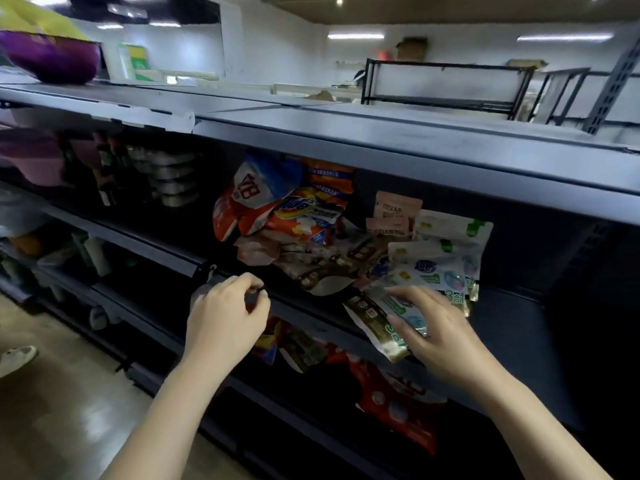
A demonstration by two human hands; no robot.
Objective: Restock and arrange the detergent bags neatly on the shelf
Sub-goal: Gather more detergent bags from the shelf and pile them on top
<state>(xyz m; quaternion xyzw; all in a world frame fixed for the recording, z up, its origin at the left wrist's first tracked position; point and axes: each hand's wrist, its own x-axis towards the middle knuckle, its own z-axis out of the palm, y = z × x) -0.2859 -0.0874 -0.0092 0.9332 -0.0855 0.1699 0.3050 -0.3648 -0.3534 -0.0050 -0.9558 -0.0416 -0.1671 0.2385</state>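
A jumbled heap of detergent bags lies on the middle shelf [502, 306]: red, white and blue bags [273, 206] at the left, pale pink pouches [394, 209] behind, white and green pouches [446, 251] at the right. My right hand [440, 334] grips a white pouch with a gold edge [377, 323] that hangs over the shelf's front lip. My left hand [225, 317] hovers at the shelf edge to the left of the heap, its fingers curled with nothing in them. More red bags [398, 407] lie on the shelf below.
Dark bottles and stacked metal tins [166, 174] fill the left bay of the same shelf. A purple and yellow bag [52, 53] sits on the top shelf [346, 140] at the far left. A black wire rack [446, 84] stands behind. A shoe [17, 356] shows on the floor at left.
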